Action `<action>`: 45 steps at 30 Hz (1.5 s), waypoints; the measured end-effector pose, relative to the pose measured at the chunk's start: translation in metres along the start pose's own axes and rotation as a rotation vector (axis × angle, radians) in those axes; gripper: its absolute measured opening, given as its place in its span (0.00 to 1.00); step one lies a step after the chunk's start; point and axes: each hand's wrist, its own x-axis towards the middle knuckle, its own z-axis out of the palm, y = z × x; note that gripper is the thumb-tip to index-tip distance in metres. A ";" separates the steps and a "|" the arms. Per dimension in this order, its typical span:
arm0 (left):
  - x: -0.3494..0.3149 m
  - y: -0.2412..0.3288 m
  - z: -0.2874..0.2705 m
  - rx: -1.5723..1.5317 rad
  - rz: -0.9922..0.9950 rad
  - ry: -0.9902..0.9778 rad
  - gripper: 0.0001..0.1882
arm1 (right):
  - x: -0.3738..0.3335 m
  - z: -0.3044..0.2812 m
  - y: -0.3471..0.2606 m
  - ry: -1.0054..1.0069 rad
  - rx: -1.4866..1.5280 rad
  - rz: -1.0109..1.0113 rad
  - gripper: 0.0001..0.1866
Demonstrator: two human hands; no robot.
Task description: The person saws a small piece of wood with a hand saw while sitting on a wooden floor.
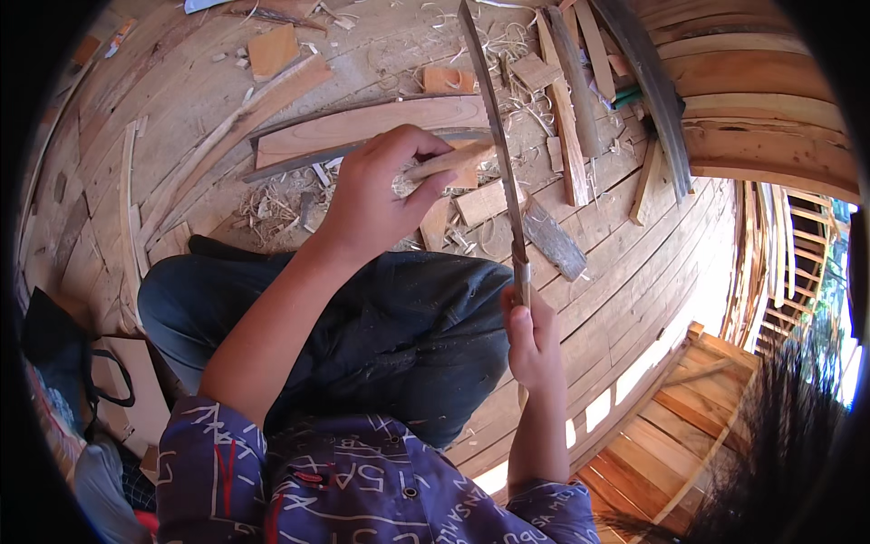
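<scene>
My left hand (373, 195) is closed round a short, thin strip of wood (458, 160), pinched between thumb and fingers, its free end pointing right. In my right hand (535, 343) is the handle of a long-bladed knife (500, 127), held upright in the picture, the dark narrow blade reaching the top edge. The strip's far end lies close to the blade; whether they touch I cannot tell. Both hands are above and beside my bent legs (390, 317) in dark trousers.
Wood shavings (272, 207) and offcuts litter the plank floor (625, 272). A long board (372, 127) lies beyond my left hand, and a bark-covered piece (555, 240) right of the blade. Long strips (566, 118) lie at the far right. A black bag (63, 344) sits at the left.
</scene>
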 end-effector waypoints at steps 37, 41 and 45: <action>-0.070 0.172 -0.102 0.353 0.814 0.163 0.09 | -0.145 -0.007 -0.035 0.289 0.251 -0.232 0.36; -0.071 0.171 -0.094 0.342 0.808 0.125 0.10 | -0.148 -0.007 -0.037 0.352 0.180 -0.223 0.26; -0.072 0.175 -0.091 0.230 0.722 0.098 0.11 | -0.149 0.001 -0.031 0.432 0.004 -0.297 0.15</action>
